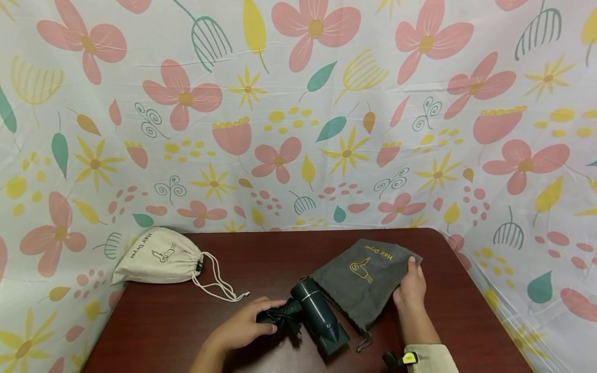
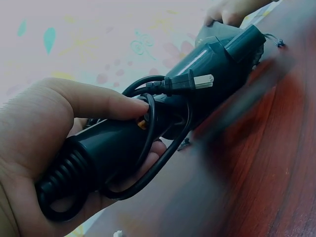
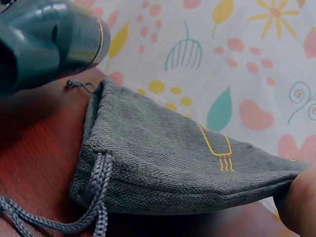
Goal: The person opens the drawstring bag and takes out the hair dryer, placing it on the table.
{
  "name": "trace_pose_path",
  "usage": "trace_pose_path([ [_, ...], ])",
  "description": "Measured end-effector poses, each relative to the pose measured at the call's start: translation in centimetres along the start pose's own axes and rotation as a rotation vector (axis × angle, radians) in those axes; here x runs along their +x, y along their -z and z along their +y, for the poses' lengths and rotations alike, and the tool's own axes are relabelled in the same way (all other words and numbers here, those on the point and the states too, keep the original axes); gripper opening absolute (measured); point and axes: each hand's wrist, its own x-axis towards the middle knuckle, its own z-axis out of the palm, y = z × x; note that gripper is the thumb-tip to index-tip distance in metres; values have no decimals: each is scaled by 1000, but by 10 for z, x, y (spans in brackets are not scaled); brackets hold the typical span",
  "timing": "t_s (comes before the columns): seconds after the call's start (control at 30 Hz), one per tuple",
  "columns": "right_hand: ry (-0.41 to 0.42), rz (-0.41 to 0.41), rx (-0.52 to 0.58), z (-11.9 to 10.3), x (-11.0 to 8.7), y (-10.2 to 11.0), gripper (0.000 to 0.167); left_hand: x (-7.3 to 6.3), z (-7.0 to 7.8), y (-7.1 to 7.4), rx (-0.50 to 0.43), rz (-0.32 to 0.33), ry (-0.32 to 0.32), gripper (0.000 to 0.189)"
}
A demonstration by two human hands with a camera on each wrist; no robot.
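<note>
The dark green hair dryer (image 1: 322, 318) has its handle in the left hand (image 1: 244, 324), thumb and fingers curled round it and the looped power cord (image 2: 180, 116); its barrel lies just right of that hand. The right hand (image 1: 412, 287) pinches a corner of the gray drawstring bag (image 1: 361, 280), whose mouth faces the barrel. Beyond the left hand, farther left, a cream drawstring bag (image 1: 160, 259) lies on the counter (image 1: 270, 254).

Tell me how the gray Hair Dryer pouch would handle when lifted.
The gray Hair Dryer pouch would likely be floppy: its cloth bunches into folds at the right hand. Looking fairly flat, it is probably light. Its coarse weave suggests little slipping.
</note>
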Motion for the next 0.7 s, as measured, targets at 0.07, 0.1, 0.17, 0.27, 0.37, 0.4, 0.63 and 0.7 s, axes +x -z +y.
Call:
trace_pose_path([
  [0.07,0,7,33,0,0,0,56,0,1,1,-8,11,0,54],
  [0.1,1,6,46,-1,0,1,54,0,1,1,-10,17,2,54],
  [0.17,-4,9,73,-1,1,2,50,-1,2,2,-8,33,2,54],
  [0.27,-18,15,71,-2,0,3,48,0,2,4,14,56,8,54],
  [0.37,-47,0,13,-5,0,4,54,0,1,5,42,74,37,55],
  [0.4,-55,-5,-9,-5,-1,3,56,0,2,5,44,81,55,55],
  [0.63,-52,-28,-89,-7,3,4,60,2,1,6,59,149,125,56],
  [0.7,-35,-28,-111,-6,4,6,54,2,1,7,55,169,121,56],
])
